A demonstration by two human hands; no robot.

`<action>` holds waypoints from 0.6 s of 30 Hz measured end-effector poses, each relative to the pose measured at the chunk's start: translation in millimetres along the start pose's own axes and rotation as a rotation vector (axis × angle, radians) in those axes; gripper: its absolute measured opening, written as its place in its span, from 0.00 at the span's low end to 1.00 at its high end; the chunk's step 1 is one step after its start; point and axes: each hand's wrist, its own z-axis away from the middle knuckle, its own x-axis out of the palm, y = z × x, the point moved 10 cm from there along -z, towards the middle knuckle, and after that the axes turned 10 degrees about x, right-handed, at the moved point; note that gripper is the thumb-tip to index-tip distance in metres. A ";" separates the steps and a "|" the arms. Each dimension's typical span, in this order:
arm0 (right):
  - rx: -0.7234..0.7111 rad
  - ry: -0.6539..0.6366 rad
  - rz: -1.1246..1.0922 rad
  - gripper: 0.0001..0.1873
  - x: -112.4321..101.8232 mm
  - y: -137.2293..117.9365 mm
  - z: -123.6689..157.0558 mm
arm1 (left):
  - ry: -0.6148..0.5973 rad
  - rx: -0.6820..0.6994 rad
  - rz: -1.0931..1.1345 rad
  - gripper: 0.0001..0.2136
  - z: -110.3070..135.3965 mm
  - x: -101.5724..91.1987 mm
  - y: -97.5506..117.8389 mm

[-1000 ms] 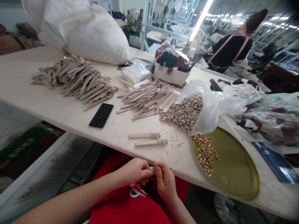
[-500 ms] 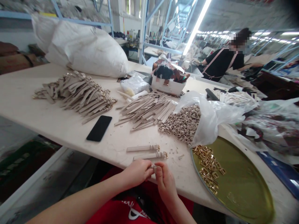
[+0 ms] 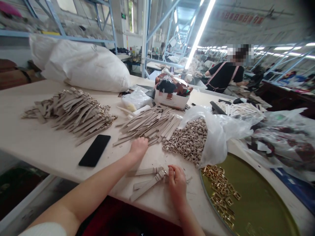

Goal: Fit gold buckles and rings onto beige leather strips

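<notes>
My left hand (image 3: 139, 147) reaches to the near edge of a pile of flat beige straps (image 3: 150, 123). Its fingers are curled down onto a strap there, and the fingertips are partly hidden. My right hand (image 3: 177, 183) is closed at the gold-buckle end of a beige strap (image 3: 145, 189), which slants across the table. Under and beside that one lie two more buckled straps, one of them a strap (image 3: 144, 171) farther back. Right of the left hand is a heap of small beige loops (image 3: 188, 139).
A round gold-coloured tray (image 3: 261, 193) holds gold buckles (image 3: 220, 190). A black phone (image 3: 94, 150) lies left, before a heap of buckled straps (image 3: 76, 113). Farther back are a white sack (image 3: 83, 67), a filled box (image 3: 171, 98) and a person (image 3: 222, 77). Clear plastic (image 3: 216, 131) covers the loops' edge.
My hands have parted from the table's front edge. The left has gone forward to the strap pile. The right has set another buckled strap against the two on the table.
</notes>
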 end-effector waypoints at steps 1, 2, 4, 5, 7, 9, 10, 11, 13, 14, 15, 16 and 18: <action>0.015 0.010 -0.009 0.13 -0.7 2.8 -0.1 | 0.001 -0.012 -0.007 0.10 -0.3 2.4 -2.8; 0.022 0.016 -0.012 0.13 -1.9 3.8 -0.1 | -0.001 -0.023 -0.012 0.10 1.2 4.7 -5.5; 0.000 0.031 -0.004 0.13 -6.7 -0.3 1.9 | -0.011 -0.039 -0.017 0.08 7.7 7.9 -10.6; -0.040 0.039 0.011 0.13 -9.7 -6.4 4.6 | -0.017 -0.043 -0.017 0.07 11.8 8.6 -12.7; -0.190 0.013 0.074 0.17 -10.3 -27.4 15.2 | -0.022 -0.041 -0.012 0.06 20.2 8.6 -15.6; -0.377 -0.090 0.167 0.24 1.4 -51.8 31.6 | -0.013 -0.046 -0.002 0.06 27.4 7.1 -17.7; -0.445 -0.149 0.212 0.26 10.1 -61.2 39.4 | -0.005 -0.053 0.007 0.06 30.2 6.1 -18.8; -0.481 -0.195 0.253 0.26 18.4 -67.6 44.7 | 0.003 -0.063 0.018 0.07 32.4 5.1 -19.9; -0.465 -0.229 0.319 0.22 31.6 -73.2 46.1 | 0.007 -0.082 0.051 0.09 35.8 3.5 -21.7; -0.437 -0.227 0.344 0.21 36.0 -74.0 44.0 | 0.001 -0.087 0.071 0.09 37.6 2.7 -22.1; -0.409 -0.220 0.360 0.19 38.9 -74.4 41.6 | -0.007 -0.086 0.095 0.08 39.9 1.7 -21.9; -0.387 -0.214 0.368 0.19 40.3 -74.9 39.7 | -0.016 -0.079 0.121 0.06 43.1 0.0 -20.7; -0.370 -0.199 0.358 0.21 37.1 -77.0 39.0 | -0.031 -0.049 0.181 0.05 54.0 -5.3 -14.3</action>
